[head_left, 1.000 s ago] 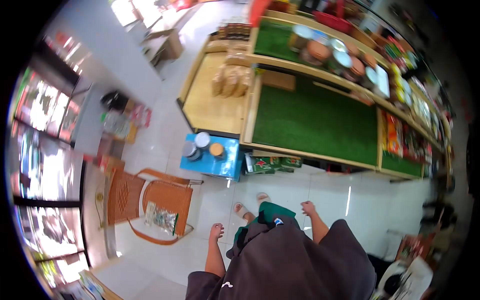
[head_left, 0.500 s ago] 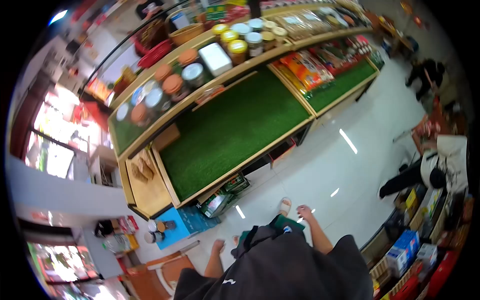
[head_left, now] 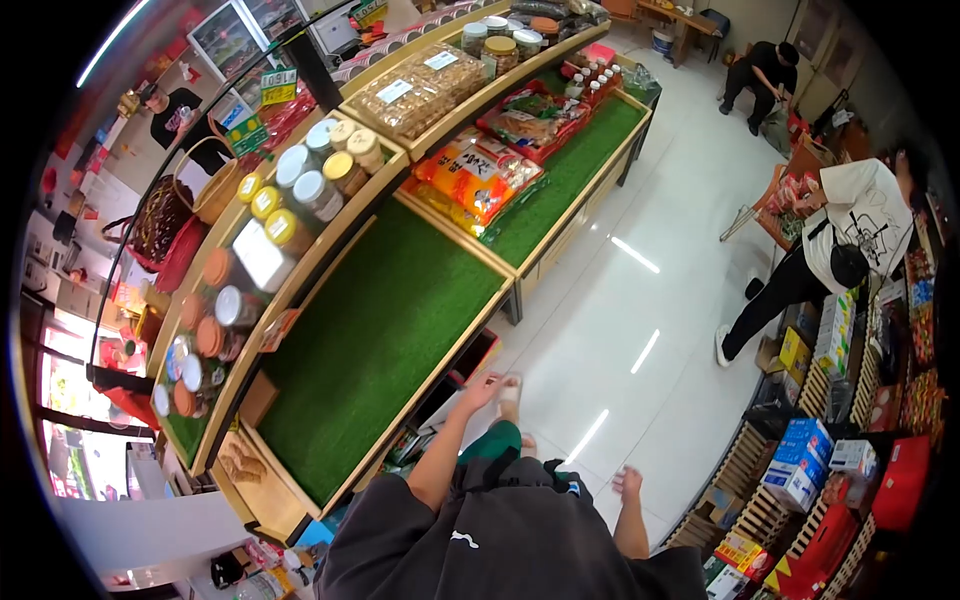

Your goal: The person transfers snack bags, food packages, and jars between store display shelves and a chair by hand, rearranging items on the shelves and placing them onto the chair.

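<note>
My left hand (head_left: 483, 388) is held forward beside the front edge of the wooden display stand (head_left: 425, 395), its fingers loosely apart and nothing in them. Whether it touches the edge I cannot tell. Green artificial turf (head_left: 390, 310) lines the bare section of the stand to its left. My right hand (head_left: 627, 482) hangs lower at my right side above the white tiled floor (head_left: 575, 350). Its fingers are slightly bent and spread, with nothing held.
Lidded jars (head_left: 290, 230) line the stand's upper shelf. Orange snack bags (head_left: 480, 180) lie on the farther turf. At right, a person in a white shirt (head_left: 865, 220) stands by slatted shelves (head_left: 760, 510) with boxes. Another person (head_left: 765, 80) sits farther back; one (head_left: 185, 120) is behind the stand.
The view has swung to the right along the aisle, shifting the stand leftward. My left arm has come forward, and my right arm has swung back. Both hands stay unloaded.
</note>
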Demonstrator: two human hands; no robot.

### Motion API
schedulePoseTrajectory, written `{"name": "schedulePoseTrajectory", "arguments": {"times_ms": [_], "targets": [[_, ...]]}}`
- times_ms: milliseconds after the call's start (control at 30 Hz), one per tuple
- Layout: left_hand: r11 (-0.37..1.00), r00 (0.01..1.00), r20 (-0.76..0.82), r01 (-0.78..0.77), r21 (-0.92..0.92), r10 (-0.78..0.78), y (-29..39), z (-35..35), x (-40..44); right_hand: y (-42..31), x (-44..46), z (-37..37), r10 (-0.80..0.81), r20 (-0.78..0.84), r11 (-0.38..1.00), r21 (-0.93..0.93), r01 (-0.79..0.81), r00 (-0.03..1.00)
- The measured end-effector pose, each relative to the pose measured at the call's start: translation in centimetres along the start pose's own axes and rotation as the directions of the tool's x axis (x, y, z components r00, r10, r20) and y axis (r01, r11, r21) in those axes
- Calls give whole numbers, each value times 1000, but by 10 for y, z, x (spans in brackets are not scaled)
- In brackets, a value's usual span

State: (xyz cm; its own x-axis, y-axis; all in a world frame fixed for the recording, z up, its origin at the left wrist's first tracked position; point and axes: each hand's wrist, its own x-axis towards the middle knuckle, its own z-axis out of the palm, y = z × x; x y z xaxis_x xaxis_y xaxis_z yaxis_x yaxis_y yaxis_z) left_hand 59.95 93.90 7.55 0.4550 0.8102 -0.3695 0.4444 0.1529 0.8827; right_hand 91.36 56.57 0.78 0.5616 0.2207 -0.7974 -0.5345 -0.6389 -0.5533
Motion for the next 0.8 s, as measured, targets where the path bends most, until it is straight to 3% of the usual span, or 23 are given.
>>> {"name": "schedulePoseTrajectory", "arguments": {"times_ms": [33, 100, 133, 167, 200, 233, 267, 300, 333, 367, 400, 433, 467, 500, 533, 567, 600, 633, 733, 800], "targets": [[1000, 1000, 26, -6, -31, 6, -8, 0, 17, 7, 1, 1, 89, -17, 996, -9, -89, 996], [994, 997, -39, 67, 86, -64, -63, -1, 45, 27, 18, 1, 275, 4, 961, -31, -275, 961], [977, 977, -102, 196, 78, -188, -75, -7, 48, 7, 1, 5, 302, 21, 951, -80, -299, 953], [972, 975, -105, 205, 113, -193, -91, -15, 49, 32, 40, 2, 279, 50, 953, -139, -270, 959], [901, 905, -40, 426, 84, -424, -76, -30, 44, 62, 83, -3, 255, 78, 952, -195, -236, 964], [915, 925, -60, 380, 134, -375, -128, -37, 51, 84, 119, -5, 232, 107, 948, -250, -200, 967], [903, 894, -151, 429, 22, -422, -154, -42, 47, 36, 107, 3, 241, 124, 933, -302, -195, 963], [840, 927, -366, 262, 475, -82, -157, -55, 35, -13, 110, 19, 237, 139, 930, -318, -184, 962], [693, 702, -83, 712, 113, -707, -161, -73, 39, -59, 114, 34, 221, 158, 927, -342, -157, 963], [453, 454, 4, 889, -58, -891, -148, -87, 34, -99, 125, 45, 201, 182, 925, -357, -126, 962], [476, 483, 22, 869, -135, -876, -147, -97, 36, -135, 145, 58, 171, 213, 929, -360, -85, 962], [537, 540, -73, 842, 56, -839, -141, -97, 52, -175, 167, 72, 129, 255, 939, -343, -35, 958], [572, 558, -160, 818, -57, -814, -107, -100, 71, -210, 195, 89, 92, 319, 951, -310, 13, 943], [602, 556, -255, 782, -161, -791, -86, -103, 83, -270, 184, 124, -37, 192, 927, -360, 106, 981], [810, 798, -203, 585, 41, -567, -107, -100, 107, -319, 187, 151, -193, 235, 896, -354, 269, 953], [905, 870, -269, 426, -14, -414, -98, -98, 130, -371, 190, 181, -182, 264, 862, -420, 283, 947], [874, 808, -334, 444, -198, -486, -65, -96, 152, -419, 181, 217, -174, 280, 873, -400, 279, 944], [758, 787, -277, 333, -561, -551, -70, -94, 190, -456, 189, 246, -160, 342, 881, -375, 290, 926], [731, 778, -372, 160, -663, -507, 13, -95, 261, -556, 210, 346, -191, 445, 786, -465, 408, 875], [753, 728, -465, 107, -649, -504, 66, -96, 300, -600, 240, 416, -362, 521, 625, -479, 616, 773]]}}
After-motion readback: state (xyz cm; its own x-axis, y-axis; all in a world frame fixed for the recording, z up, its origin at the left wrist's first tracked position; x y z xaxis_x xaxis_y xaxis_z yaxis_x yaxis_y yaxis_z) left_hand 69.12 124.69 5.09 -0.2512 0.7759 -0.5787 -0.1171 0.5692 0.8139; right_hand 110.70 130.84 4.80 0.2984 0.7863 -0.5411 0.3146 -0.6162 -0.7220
